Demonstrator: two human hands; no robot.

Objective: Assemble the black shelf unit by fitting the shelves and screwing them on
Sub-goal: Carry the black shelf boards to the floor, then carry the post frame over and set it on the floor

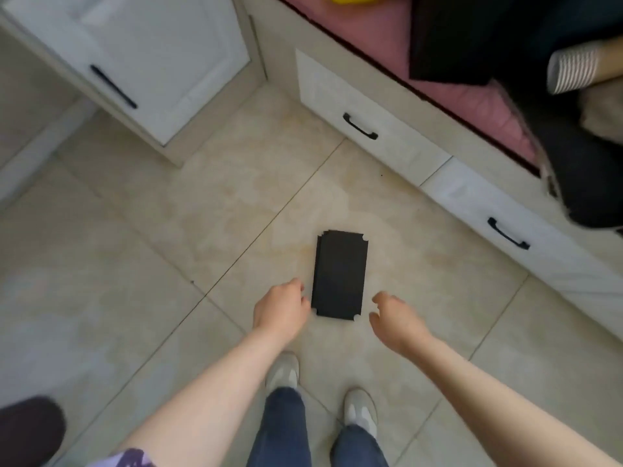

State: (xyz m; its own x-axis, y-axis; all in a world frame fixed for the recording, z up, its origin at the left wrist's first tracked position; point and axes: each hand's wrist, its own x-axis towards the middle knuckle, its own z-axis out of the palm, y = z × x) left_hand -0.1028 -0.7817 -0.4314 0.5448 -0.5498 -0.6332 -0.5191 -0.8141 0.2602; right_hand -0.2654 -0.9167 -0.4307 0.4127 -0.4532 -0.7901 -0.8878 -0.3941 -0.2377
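Note:
A stack of flat black shelf boards (339, 275) with notched corners lies on the tiled floor in front of my feet. My left hand (281, 306) hangs just left of the stack's near end, fingers loosely curled, holding nothing. My right hand (394, 315) hovers to the right of the stack's near corner, fingers relaxed and apart, also holding nothing. Neither hand clearly touches the boards.
A white cabinet with a black handle (113, 86) stands at the back left. Bed drawers with black handles (360, 127) run along the right under a pink mattress (472, 96). A dark object (28, 429) sits at the lower left. Another person's striped sleeve (569, 67) shows at the upper right.

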